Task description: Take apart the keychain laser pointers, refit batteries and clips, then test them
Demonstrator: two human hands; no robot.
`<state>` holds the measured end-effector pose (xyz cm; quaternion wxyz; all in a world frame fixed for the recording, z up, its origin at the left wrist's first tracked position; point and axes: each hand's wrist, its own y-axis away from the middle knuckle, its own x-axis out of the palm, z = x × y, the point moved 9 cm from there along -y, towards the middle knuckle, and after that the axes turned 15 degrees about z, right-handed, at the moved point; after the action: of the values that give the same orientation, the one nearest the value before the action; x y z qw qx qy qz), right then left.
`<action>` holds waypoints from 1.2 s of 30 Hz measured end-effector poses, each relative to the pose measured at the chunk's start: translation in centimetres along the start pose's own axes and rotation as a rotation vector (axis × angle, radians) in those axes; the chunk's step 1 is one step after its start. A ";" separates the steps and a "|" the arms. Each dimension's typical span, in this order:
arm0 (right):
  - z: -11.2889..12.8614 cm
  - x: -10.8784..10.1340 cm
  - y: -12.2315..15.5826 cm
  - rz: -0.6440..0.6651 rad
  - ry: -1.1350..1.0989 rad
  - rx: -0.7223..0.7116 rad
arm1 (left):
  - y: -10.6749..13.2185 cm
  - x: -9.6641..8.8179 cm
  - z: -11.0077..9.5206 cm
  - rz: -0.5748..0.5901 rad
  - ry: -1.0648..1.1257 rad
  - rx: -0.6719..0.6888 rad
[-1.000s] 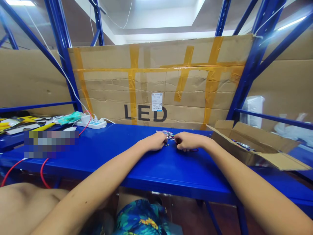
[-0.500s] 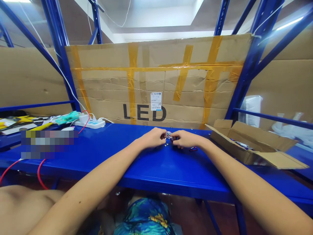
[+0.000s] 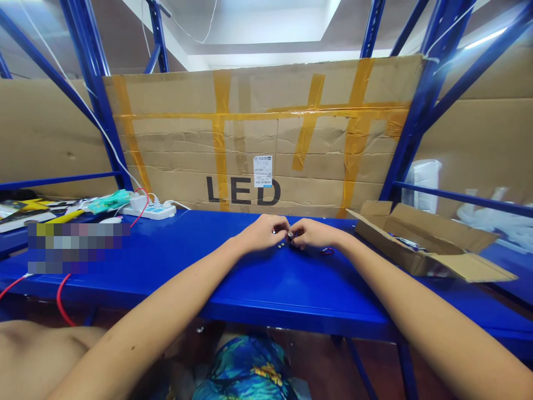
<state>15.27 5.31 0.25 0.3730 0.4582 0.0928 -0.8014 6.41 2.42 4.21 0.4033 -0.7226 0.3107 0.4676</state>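
My left hand and my right hand meet over the middle of the blue table, fingers curled and pinched together around a small metal part held between them. The part is too small to name. A few tiny round metal pieces lie on the table just below the hands. A small red-wired piece lies right of my right hand.
A taped cardboard sheet marked LED stands behind the table. An open cardboard box with small parts sits at the right. A white power strip, red wires and tools lie at the left. Blue rack posts flank the table.
Both hands lifted slightly off the table and drew closer together, fingertips now meeting on the small part. The cluster of parts seen behind them a second ago is now hidden.
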 end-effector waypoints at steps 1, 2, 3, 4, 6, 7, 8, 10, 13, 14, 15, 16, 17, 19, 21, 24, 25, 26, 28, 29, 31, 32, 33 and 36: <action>-0.2 -0.1 0.1 0.007 0.017 0.014 | 0.0 0.0 0.2 0.001 0.000 -0.028; -0.3 -0.1 0.1 0.017 0.031 0.025 | 0.1 0.1 0.4 0.019 -0.019 -0.059; -0.4 -0.2 0.2 0.028 0.041 0.034 | 0.1 0.5 0.6 0.058 -0.056 -0.093; -0.4 -0.2 0.2 0.035 0.054 0.038 | 0.1 0.9 0.9 0.113 -0.099 -0.131; -0.3 -0.2 0.2 0.036 0.094 0.040 | 0.2 2.1 1.5 0.229 -0.167 -0.208; -0.3 -0.3 0.2 0.034 0.116 0.040 | 0.2 2.5 1.7 0.268 -0.184 -0.239; -0.2 -0.3 0.2 0.032 0.131 0.041 | 0.2 2.8 1.9 0.289 -0.191 -0.257; -0.2 -0.2 0.2 0.031 0.137 0.046 | 0.1 3.2 1.9 0.290 -0.185 -0.261; -0.1 -0.2 0.2 0.025 0.137 0.043 | 0.0 3.2 2.1 0.272 -0.147 -0.267; 0.0 -0.2 0.2 0.019 0.145 0.043 | 0.0 3.0 2.3 0.265 -0.131 -0.282; 0.1 -0.3 0.3 0.009 0.154 0.043 | 0.0 2.7 2.5 0.245 -0.120 -0.294; 0.1 -0.3 0.3 -0.001 0.157 0.045 | 0.0 2.2 2.6 0.205 -0.111 -0.295; 0.2 -0.3 0.3 -0.009 0.150 0.046 | 0.0 1.5 2.5 0.147 -0.097 -0.283; 0.4 -0.2 0.3 -0.017 0.101 0.037 | 0.1 0.0 2.0 0.015 -0.056 -0.215; 0.6 0.1 0.2 -0.016 0.029 0.013 | 0.1 -0.8 1.2 -0.059 -0.015 -0.125; 0.7 0.4 0.0 -0.008 -0.049 -0.012 | -0.1 -0.5 0.0 -0.020 -0.024 -0.020; 0.6 0.4 -0.1 -0.004 -0.067 -0.016 | -0.1 -0.2 -0.4 0.006 -0.037 0.005; 0.6 0.4 -0.2 -0.003 -0.080 -0.020 | -0.1 0.0 -0.6 0.026 -0.044 0.024; 0.3 0.2 -0.2 -0.009 -0.083 -0.016 | -0.1 0.2 -0.8 0.039 -0.036 0.033; 0.1 0.1 -0.2 -0.012 -0.068 -0.010 | 0.0 0.2 -0.6 0.031 -0.023 0.019; -0.2 -0.2 -0.1 -0.013 -0.008 0.010 | 0.0 0.2 0.0 0.015 -0.018 -0.036; -0.3 -0.3 -0.1 -0.010 0.026 0.020 | 0.0 0.5 0.3 0.022 -0.042 -0.062; -0.4 -0.3 0.0 -0.005 0.057 0.026 | -0.1 0.9 0.5 0.044 -0.082 -0.079; -0.4 -0.4 0.1 0.001 0.115 0.034 | -0.3 2.9 0.9 0.163 -0.220 -0.096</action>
<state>15.73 5.65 0.39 0.3596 0.5099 0.0999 -0.7750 7.39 3.15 1.40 0.3607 -0.6577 0.2996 0.5895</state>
